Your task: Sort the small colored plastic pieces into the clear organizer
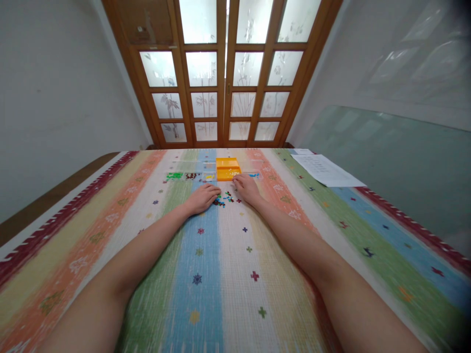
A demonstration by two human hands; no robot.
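A small heap of mixed beads or tiny pieces (223,201), blue, red, green and dark, lies on the striped cloth. My left hand (203,198) rests at its left edge with the fingers curled together; what they hold, if anything, is hidden. An orange box (228,163) with two compartments stands just beyond, and small white pieces (234,172) lie in its nearer one. At this box's front right corner is my right hand (247,188), its fingertips drawn together. Anything between them is too small to make out.
Clear trays flank the orange box, holding green pieces (174,175), dark red pieces (192,176), yellow pieces (209,177) and blue pieces (253,175). Printed paper (326,170) lies at the right table edge. Behind the striped tablecloth (198,304) are wood-framed glass doors (225,73).
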